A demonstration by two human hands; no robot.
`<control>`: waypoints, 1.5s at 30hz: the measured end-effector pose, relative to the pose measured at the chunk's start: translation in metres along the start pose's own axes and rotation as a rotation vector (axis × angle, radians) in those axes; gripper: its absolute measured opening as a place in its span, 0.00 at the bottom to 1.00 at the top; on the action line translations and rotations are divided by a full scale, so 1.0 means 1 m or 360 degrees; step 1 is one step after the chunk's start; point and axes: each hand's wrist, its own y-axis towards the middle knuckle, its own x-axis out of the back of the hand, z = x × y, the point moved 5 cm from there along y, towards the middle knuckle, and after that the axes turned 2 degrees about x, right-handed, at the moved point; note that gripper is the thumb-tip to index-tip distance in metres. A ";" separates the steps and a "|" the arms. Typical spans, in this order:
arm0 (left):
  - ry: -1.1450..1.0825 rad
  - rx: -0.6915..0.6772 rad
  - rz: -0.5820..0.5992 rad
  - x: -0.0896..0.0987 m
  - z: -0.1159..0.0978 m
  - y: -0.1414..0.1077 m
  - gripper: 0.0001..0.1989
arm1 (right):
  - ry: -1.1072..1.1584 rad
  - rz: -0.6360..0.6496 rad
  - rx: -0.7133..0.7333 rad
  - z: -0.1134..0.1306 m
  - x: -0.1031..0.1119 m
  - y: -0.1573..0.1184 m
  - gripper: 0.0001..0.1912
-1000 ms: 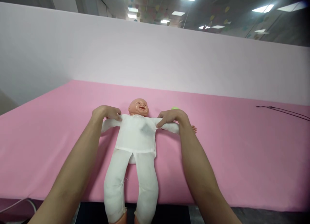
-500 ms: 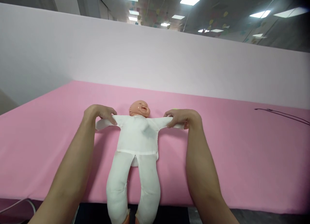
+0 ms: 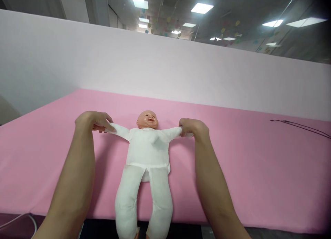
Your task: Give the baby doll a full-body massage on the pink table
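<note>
Two hands gripped one doll, face up at the front edge of the tabletop (image 3: 245, 170). Legs crossed that edge, feet ends cut off by the frame; a pink strip separated the head from the rear edge. Left hand (image 3: 97, 122) had its fingers closed on the end of one sleeve, toward the tabletop's left edge. Right hand (image 3: 192, 127) had its fingers wrapped around the opposite sleeve near its end. Room on the right side: a wide pink span ran from the right forearm to a thin black cord (image 3: 297, 123) near the rear right. White wall (image 3: 165, 70) bounded the rear edge. Pale cable (image 3: 17, 218) curved below the front left corner.

Doll (image 3: 148, 147): arms spread out to both sides, legs roughly parallel with a gap between, head bald with mouth open. Grayish patch on the upper chest; shirt hem lay over the top of the legs.

Materials: head glossy, rounded, plastic-looking; body soft white cloth, legs plump with creases at the knees. Tabletop cover matte pink, smooth; wall flat, matte.
</note>
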 end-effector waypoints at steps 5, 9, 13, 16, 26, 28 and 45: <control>0.0101 0.0328 0.0524 0.006 0.013 0.030 0.41 | 0.0057 -0.0035 -0.0065 -0.004 -0.003 0.002 0.12; -0.0024 0.0269 0.0495 0.006 0.005 0.030 0.47 | 0.0219 -0.0031 -0.0130 -0.019 -0.009 0.003 0.14; -0.0014 0.0230 0.0394 0.007 -0.005 0.033 0.32 | 0.0413 0.0120 -0.0144 -0.041 -0.023 0.005 0.18; -0.0012 0.0173 0.0300 0.009 -0.014 0.033 0.24 | 0.0509 0.0249 -0.0098 -0.057 -0.033 0.004 0.25; 0.0000 -0.0335 0.0338 0.006 -0.060 0.019 0.17 | -0.0039 -0.0164 0.0098 -0.062 -0.020 -0.027 0.27; 0.0041 -0.0305 0.0345 0.006 -0.060 0.020 0.17 | -0.0221 -0.0221 0.0041 -0.061 -0.021 -0.034 0.19; -0.0074 -0.0855 0.0456 -0.049 -0.125 0.014 0.13 | 0.1612 -0.1174 0.0943 -0.041 -0.037 -0.037 0.36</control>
